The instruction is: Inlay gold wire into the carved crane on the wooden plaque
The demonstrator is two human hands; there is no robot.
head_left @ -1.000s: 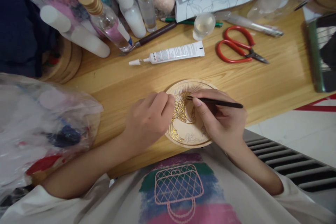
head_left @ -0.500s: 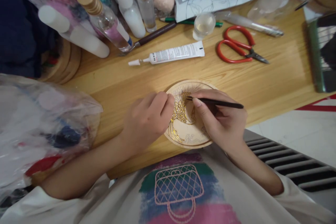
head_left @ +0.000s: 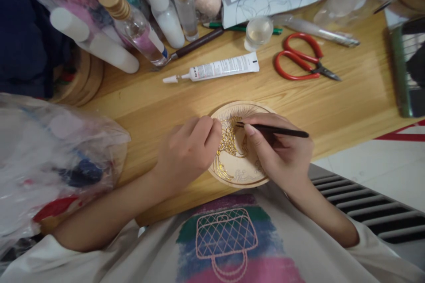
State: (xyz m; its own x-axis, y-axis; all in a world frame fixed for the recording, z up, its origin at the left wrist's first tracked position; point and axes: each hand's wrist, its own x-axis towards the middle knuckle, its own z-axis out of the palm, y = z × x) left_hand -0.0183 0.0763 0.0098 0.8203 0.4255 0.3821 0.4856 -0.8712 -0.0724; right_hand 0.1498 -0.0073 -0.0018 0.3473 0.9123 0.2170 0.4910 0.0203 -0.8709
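Observation:
A round pale wooden disc lies near the table's front edge, with a pencilled drawing and gold wire laid along part of it in scale-like loops. My right hand is closed round black tweezers, whose tips touch or hover just over the gold wire near the upper middle of the disc. My left hand is closed at the disc's left edge, its fingertips together over the pattern. What those fingers pinch, if anything, is hidden.
Behind the disc lie a white glue tube, red-handled scissors and a small clear jar. Several bottles stand at the back left. A plastic bag sits left, a dark green-edged device right.
Almost nothing differs. Both hands, the tweezers and the disc keep their places; the whole view has shifted very slightly.

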